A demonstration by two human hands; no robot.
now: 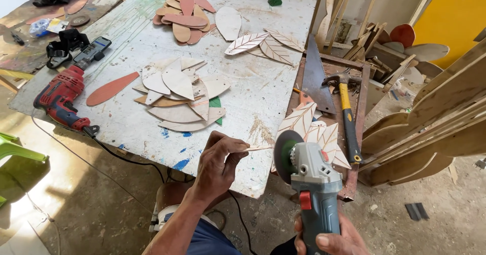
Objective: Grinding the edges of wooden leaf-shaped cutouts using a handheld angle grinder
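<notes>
- My left hand pinches a thin, pale wooden leaf piece edge-on, past the worktop's near edge.
- My right hand grips the grey-green angle grinder, its disc beside the piece.

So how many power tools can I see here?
2: a red drill lying at the table's left edge, and a grey angle grinder gripped by the right hand. Others may be hidden among the clutter.
</notes>
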